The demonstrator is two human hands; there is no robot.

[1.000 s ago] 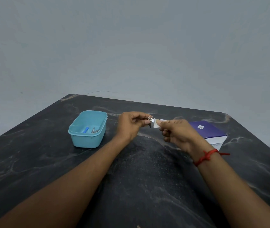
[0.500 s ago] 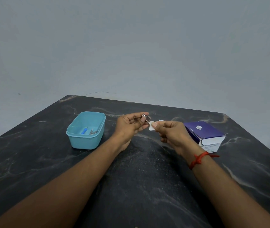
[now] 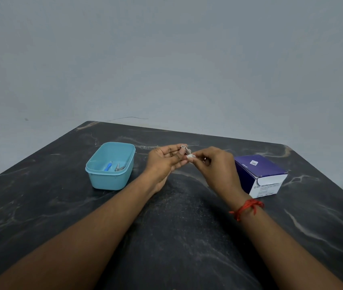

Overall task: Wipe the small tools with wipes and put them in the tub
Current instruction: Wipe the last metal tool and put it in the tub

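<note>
Two small tools (image 3: 118,167), lying in teal tub (image 3: 109,182)

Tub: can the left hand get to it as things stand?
Probably yes. The tub sits open, no lid, just left of the left hand, with bare table between; the hand pinches a small metal tool.
</note>
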